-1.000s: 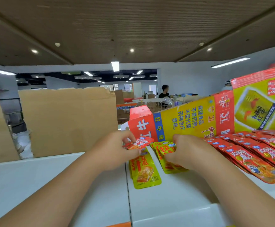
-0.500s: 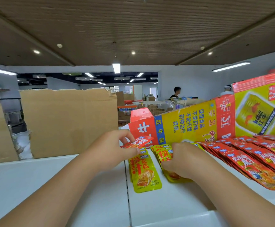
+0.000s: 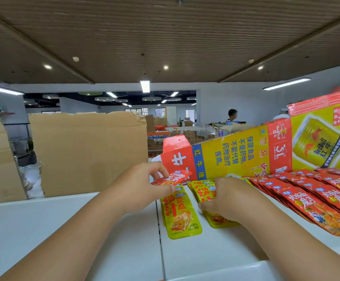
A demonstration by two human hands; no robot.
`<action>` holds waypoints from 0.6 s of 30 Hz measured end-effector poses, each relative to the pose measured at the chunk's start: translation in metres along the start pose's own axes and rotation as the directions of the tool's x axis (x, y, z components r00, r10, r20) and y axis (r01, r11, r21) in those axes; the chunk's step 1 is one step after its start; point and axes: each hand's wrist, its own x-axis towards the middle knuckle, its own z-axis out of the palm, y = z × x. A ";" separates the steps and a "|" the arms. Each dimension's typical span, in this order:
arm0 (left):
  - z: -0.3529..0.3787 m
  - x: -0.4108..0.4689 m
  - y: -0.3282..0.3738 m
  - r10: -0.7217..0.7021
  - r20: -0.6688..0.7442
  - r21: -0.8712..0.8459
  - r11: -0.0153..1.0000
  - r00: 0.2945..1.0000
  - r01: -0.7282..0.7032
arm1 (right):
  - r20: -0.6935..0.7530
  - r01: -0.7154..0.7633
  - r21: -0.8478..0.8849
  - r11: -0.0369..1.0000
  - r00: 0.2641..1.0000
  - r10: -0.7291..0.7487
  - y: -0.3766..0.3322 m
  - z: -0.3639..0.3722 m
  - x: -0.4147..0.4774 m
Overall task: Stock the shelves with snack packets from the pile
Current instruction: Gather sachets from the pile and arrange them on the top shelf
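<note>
Pinched between the thumb and fingertips of my left hand (image 3: 140, 187), the red packet (image 3: 172, 178) sits just above the centre of the frame, raised off the shelf (image 3: 63, 230). That hand is closed on the packet's left end and on nothing else. My right hand (image 3: 224, 199), just right of centre, has its fingers curled down over the yellow stack (image 3: 203, 189) and grips it against the white surface. I judge this is to stop the fanned packets sliding while the red one goes to its own kind. The red packet's long axis runs from lower left to upper right, its far end tipped up toward the Red Bull carton (image 3: 236, 151). Below it a loose yellow packet (image 3: 180, 216) lies flat, long axis running up the frame, printed top toward the carton. At the right of the frame the row of red packets (image 3: 311, 197) lies overlapped like shingles, long axes slanting from upper left to lower right, faces up, presumably so the labels read from the aisle. The carton stands behind them, I think as a backstop, and a plain cardboard box (image 3: 88, 153) fills the left middle
</note>
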 end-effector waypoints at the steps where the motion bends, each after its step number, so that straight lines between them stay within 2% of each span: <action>1: 0.000 0.000 0.000 0.001 -0.002 -0.004 1.000 1.000 -0.001 | 0.000 -0.002 -0.001 1.000 1.000 0.002 0.001 0.000 0.000; 7: 0.001 0.000 -0.002 0.010 -0.007 -0.011 1.000 1.000 -0.010 | 0.011 0.043 0.076 0.996 0.999 -0.044 0.011 -0.029 0.013; 12: -0.001 0.002 -0.006 0.011 -0.001 -0.030 0.999 1.000 -0.011 | 0.151 0.199 -0.047 0.979 0.970 -0.190 0.011 -0.055 0.057; 18: -0.002 0.005 -0.013 0.004 -0.030 -0.079 0.997 1.000 -0.006 | 0.301 0.361 -0.271 0.892 0.912 -0.278 0.004 -0.024 0.113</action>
